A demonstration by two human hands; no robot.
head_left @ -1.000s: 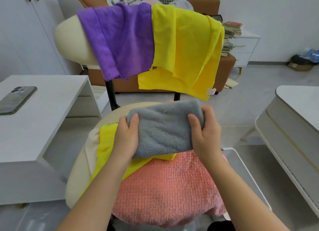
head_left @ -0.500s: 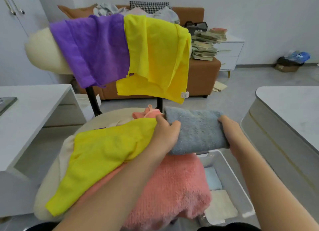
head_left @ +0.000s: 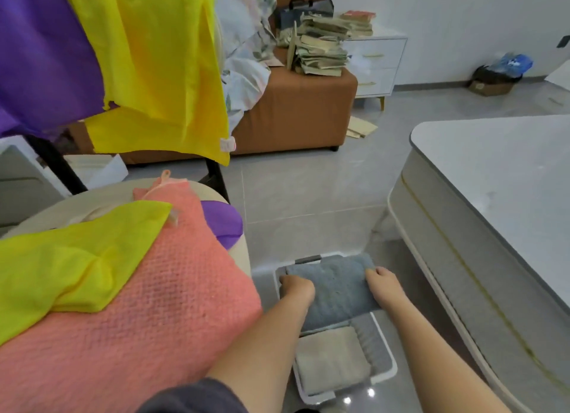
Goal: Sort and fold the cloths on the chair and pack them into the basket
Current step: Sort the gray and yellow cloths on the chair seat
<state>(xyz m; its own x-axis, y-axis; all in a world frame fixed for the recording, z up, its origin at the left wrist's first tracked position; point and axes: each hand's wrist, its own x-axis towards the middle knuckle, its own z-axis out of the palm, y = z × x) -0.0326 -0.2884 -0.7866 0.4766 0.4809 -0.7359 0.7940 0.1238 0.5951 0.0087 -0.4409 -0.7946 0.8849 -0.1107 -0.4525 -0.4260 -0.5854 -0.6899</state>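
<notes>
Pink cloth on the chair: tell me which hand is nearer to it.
Left. The left hand grips the grey cloth at its edge beside the pink cloth; the right hand grips its opposite edge, farther off.

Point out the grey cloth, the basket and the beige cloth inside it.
grey cloth (head_left: 336, 289), head view, middle of its top
basket (head_left: 387, 349), head view, right rim
beige cloth (head_left: 331, 360), head view, centre of its top
</notes>
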